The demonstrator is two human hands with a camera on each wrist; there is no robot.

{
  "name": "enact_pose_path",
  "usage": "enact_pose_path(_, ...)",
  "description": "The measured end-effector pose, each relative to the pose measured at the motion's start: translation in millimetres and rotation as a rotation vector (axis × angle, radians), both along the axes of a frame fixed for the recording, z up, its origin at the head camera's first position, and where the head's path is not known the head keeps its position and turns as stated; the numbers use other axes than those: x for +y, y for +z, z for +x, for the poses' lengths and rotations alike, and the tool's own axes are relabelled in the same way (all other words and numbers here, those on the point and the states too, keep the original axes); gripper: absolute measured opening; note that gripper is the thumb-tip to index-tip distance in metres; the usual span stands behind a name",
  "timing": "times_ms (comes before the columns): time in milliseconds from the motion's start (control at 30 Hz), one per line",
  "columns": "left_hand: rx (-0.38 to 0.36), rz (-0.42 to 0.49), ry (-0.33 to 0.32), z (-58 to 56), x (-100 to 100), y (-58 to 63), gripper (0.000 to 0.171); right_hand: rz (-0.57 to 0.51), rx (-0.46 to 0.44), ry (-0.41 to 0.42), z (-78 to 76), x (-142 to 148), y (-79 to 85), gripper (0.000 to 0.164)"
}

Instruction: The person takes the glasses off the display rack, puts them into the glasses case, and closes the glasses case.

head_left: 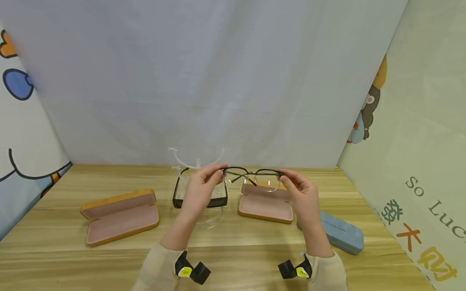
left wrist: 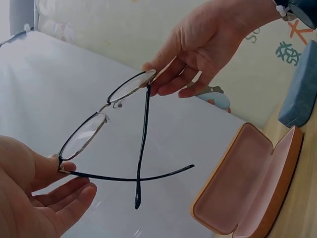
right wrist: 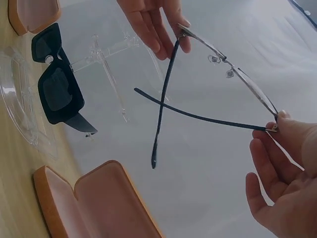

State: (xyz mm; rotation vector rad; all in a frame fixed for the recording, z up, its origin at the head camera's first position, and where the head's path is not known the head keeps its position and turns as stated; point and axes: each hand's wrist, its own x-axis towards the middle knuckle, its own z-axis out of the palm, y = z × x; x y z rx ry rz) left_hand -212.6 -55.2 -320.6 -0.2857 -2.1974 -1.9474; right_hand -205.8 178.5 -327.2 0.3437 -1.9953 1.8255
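A pair of eyeglasses (head_left: 252, 173) with dark upper rims, thin metal lower rims and clear lenses is held up above the table between both hands. My left hand (head_left: 199, 190) pinches the frame's left hinge corner between thumb and fingers. At the opposite corner, my right hand (head_left: 301, 194) pinches the other hinge the same way. The dark temples (left wrist: 142, 148) are partly folded and cross each other behind the lenses. Beyond and below the glasses lies an open orange case (head_left: 265, 208) with pink lining.
Black sunglasses (right wrist: 59, 84) hang on a clear display stand (head_left: 211, 223), partly behind the left hand. Another open orange case (head_left: 123, 224) sits at the left. A closed blue case (head_left: 344, 234) lies beside the right forearm. A pale curtain (head_left: 182, 81) stands behind the wooden table (head_left: 240, 256).
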Motion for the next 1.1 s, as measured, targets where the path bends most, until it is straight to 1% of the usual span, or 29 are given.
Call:
enact_pose_path(100,-0.008,0.034,-0.010,-3.5,4,-4.1,0.028,-0.015,-0.019,0.001,-2.6,2,-2.3,0.028)
enact_pose_path(300,-0.002,0.079,-0.002,-6.9,11,-9.0,0.027,-0.058,-0.039,0.025,-5.9,6,-5.0,0.028)
enact_pose_path(500,-0.033,0.099,0.035,-9.8,19,-11.7,0.028,-0.098,-0.072,0.037,-6.5,6,-3.7,0.023)
enact_pose_path(600,-0.045,0.117,0.049,-11.1,22,-12.4,0.027,-0.097,-0.086,0.035,-6.8,7,-3.8,0.026)
enact_pose_path(833,-0.068,0.155,0.034,-11.8,29,-14.5,0.028,-0.120,-0.117,0.014,-8.5,11,-6.9,0.029)
enact_pose_path(1100,-0.058,0.163,0.021,-10.9,33,-14.9,0.028,-0.118,-0.131,0.003,-10.1,14,-9.7,0.029)
